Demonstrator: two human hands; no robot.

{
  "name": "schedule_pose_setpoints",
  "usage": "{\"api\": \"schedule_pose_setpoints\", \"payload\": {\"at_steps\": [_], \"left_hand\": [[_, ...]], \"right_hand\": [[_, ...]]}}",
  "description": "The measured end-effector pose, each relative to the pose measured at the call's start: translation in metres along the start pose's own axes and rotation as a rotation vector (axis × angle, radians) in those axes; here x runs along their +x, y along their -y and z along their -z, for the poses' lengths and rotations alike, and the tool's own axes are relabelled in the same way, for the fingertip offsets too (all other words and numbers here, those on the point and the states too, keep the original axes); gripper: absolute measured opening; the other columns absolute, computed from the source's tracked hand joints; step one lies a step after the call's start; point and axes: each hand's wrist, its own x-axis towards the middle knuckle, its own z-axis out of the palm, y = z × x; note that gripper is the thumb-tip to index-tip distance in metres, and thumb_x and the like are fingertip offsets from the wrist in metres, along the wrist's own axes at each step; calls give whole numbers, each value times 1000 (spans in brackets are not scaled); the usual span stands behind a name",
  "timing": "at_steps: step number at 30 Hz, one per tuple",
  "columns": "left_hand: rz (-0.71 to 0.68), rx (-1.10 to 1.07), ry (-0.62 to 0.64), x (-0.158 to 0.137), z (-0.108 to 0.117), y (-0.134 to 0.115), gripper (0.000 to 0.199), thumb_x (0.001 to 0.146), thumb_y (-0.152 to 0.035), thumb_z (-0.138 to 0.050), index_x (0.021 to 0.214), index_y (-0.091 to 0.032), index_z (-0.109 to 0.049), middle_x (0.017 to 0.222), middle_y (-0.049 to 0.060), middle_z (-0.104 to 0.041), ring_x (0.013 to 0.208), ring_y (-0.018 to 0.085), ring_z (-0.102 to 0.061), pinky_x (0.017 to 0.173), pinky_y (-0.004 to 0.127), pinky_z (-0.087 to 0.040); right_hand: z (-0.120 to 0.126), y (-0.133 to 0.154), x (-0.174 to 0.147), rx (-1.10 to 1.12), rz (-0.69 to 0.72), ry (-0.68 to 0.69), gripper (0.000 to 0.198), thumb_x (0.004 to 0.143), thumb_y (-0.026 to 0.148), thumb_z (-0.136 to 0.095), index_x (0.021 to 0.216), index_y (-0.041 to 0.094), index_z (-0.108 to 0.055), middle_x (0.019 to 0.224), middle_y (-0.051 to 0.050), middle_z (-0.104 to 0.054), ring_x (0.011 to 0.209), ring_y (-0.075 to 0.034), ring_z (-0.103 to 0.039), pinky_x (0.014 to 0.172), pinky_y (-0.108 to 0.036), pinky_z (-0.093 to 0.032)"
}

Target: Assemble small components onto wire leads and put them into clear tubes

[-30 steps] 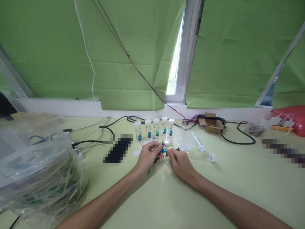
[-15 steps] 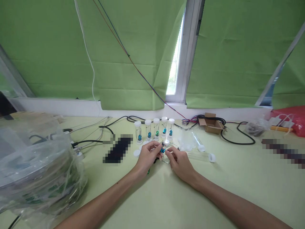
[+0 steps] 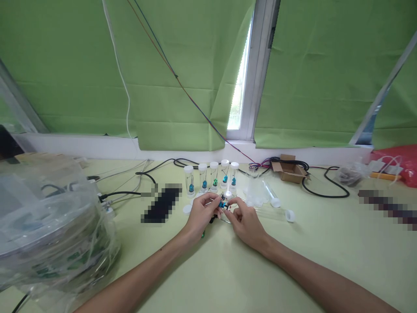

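My left hand (image 3: 202, 213) is closed around a small blue part (image 3: 223, 204) with dark bits on it, held just above the table. My right hand (image 3: 243, 217) comes in from the right, thumb and forefinger pinched at a small dark piece (image 3: 227, 207) against the blue part. The fingers partly hide both items, and their exact kind is too small to make out. A thin bent metal rod (image 3: 226, 221) lies under the hands. Behind them several clear tubes with white caps (image 3: 214, 176) stand in a row, holding small blue or green parts.
White caps (image 3: 186, 209) lie left of my hands. To the right are clear empty tubes (image 3: 271, 194), a plastic bag (image 3: 254, 191) and an open cardboard box (image 3: 291, 171). A large plastic-wrapped spool (image 3: 55, 243) stands at left. Black cables (image 3: 325, 193) run along the back.
My right thumb and forefinger have shifted slightly, and a dark piece now shows between them at the blue part. My left hand keeps its hold.
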Motion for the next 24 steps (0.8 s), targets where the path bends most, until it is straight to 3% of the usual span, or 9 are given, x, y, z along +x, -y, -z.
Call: {"api": "schedule_pose_setpoints", "payload": {"at_steps": [3, 8, 16, 21, 24], "left_hand": [[-17, 12, 17, 0, 0, 2, 23, 77, -37, -69, 74, -15, -64, 59, 0, -60, 49, 10, -53, 56, 24, -43], [-18, 14, 28, 0, 0, 3, 25, 76, -39, -70, 75, -15, -64, 60, 0, -61, 50, 11, -54, 56, 25, -44], [3, -6, -7, -1, -1, -2, 24, 73, -38, -72, 72, -15, -64, 58, -1, -60, 48, 10, -53, 54, 24, -43], [0, 9, -1, -1, -1, -1, 25, 74, -39, -71, 73, -15, -63, 59, 0, -60, 48, 10, -53, 52, 24, -42], [-16, 10, 22, 0, 0, 3, 26, 75, -39, -70, 74, -14, -63, 62, 1, -61, 49, 10, -54, 55, 25, -44]], "right_hand": [[0, -1, 1, -18, -1, -1, 16, 94, 34, -46, 92, 20, -54, 47, 9, -42, 43, -10, -35, 48, -23, -28], [1, 0, 2, -48, -17, 5, 37, 98, 36, -36, 67, 21, -49, 47, 4, -45, 44, -12, -42, 50, -25, -33], [1, 2, 0, -6, 3, -42, 21, 92, 36, -50, 101, 18, -54, 47, 10, -41, 42, -10, -38, 47, -23, -28], [1, 0, 0, 1, 15, -32, 18, 92, 34, -48, 98, 18, -55, 47, 10, -40, 43, -10, -36, 47, -23, -27], [1, -1, 1, -16, 5, -26, 23, 95, 36, -44, 86, 19, -57, 48, 8, -42, 43, -10, -36, 47, -24, -28]]}}
